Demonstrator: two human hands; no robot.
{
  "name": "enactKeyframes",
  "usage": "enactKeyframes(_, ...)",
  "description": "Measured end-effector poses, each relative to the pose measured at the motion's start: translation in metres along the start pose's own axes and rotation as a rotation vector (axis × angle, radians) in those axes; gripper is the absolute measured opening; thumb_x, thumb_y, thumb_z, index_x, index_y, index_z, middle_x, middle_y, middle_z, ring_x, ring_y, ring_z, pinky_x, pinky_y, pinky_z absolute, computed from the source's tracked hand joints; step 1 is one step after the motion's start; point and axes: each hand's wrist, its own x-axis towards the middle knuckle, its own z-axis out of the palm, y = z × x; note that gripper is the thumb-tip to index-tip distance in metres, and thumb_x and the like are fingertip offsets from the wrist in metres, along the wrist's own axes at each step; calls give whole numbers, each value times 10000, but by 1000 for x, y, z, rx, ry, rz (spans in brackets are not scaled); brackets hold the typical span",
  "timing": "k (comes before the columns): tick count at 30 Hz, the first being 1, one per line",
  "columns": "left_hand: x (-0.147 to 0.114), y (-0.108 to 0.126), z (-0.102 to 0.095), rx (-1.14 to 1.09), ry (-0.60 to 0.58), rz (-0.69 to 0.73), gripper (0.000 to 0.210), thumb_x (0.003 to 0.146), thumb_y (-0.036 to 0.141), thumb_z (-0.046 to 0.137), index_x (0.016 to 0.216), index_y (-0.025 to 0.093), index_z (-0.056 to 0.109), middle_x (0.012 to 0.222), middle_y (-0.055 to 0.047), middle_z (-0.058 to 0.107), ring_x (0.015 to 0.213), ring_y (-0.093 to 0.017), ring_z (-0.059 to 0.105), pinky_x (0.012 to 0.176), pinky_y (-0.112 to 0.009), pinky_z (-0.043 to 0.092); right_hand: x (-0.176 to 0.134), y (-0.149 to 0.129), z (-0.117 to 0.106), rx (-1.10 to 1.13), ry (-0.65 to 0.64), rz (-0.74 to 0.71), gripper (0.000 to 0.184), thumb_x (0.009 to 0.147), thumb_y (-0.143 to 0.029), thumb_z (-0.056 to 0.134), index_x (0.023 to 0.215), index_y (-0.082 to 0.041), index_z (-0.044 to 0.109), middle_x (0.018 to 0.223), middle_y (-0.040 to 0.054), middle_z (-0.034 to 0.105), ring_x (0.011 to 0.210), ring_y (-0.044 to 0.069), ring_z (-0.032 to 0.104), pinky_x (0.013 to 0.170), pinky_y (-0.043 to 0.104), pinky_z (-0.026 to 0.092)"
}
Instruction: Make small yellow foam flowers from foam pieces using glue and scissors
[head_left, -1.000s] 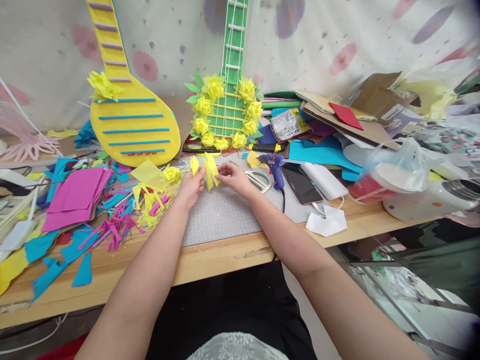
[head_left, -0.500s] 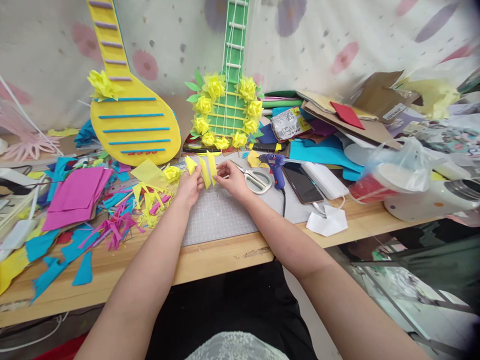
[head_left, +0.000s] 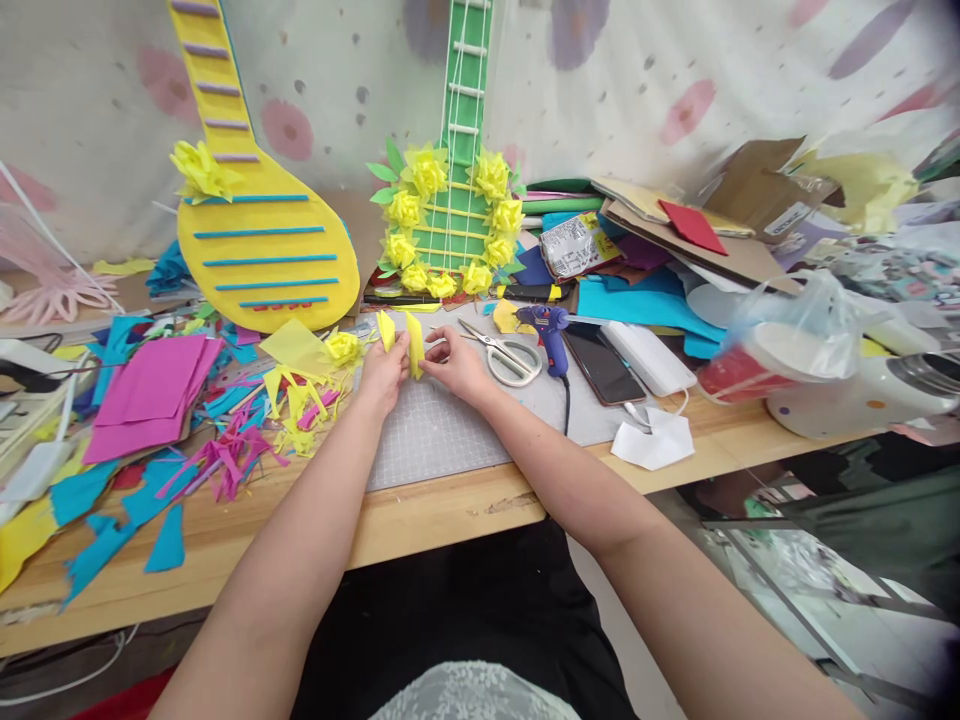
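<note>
The fingers of the left hand (head_left: 384, 378) are pressed together, pinching yellow material: a pointed yellow piece (head_left: 386, 330) stands up just above them, and a yellow strip (head_left: 415, 343) stands just to the right of the thumb. Whether these are one folded piece or two, I cannot tell. The strip's long axis runs close to upright, its top leaning slightly leftward, so it lies crosswise in the narrow gap between the two sets of fingertips. The left hand is the nearer one, right against it; the right hand (head_left: 459, 368) comes from the other side, fingers bent, thumb and forefinger tips at the strip's lower right edge. I cannot tell whether they pinch it or only sit beside it.

Below the fingers is the grey cutting mat (head_left: 435, 445). Just right of the right fingers lie the scissors (head_left: 517, 365), handles toward the person, and beyond them the blue glue gun (head_left: 552, 335). Left of the left fingers, near, is a yellow flower (head_left: 343, 347), with yellow scraps (head_left: 300, 412) farther down. Past the fingertips, farther from the person, stands the green guitar shape (head_left: 465, 215); the yellow guitar shape (head_left: 270, 245) stands off to their left
</note>
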Motion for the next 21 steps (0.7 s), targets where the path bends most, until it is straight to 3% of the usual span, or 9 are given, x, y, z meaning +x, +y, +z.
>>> enactKeyframes(7, -1, -1, 1, 57, 16, 3, 277, 717, 283, 693, 712, 177, 437, 454, 124, 252, 343, -5, 219, 354, -140, 149, 0, -2, -3, 55, 82, -57, 292, 700, -247, 618, 940, -230, 451, 735, -42, 641, 682, 125, 603, 708, 315, 483)
enactKeyframes(21, -5, 0, 5, 73, 5, -22, 210, 723, 251, 672, 714, 173, 478, 450, 111, 278, 361, -17, 243, 366, -148, 175, -1, -2, -4, 49, 61, -70, 283, 691, -201, 609, 924, -225, 450, 731, -47, 633, 668, 116, 586, 704, 299, 473)
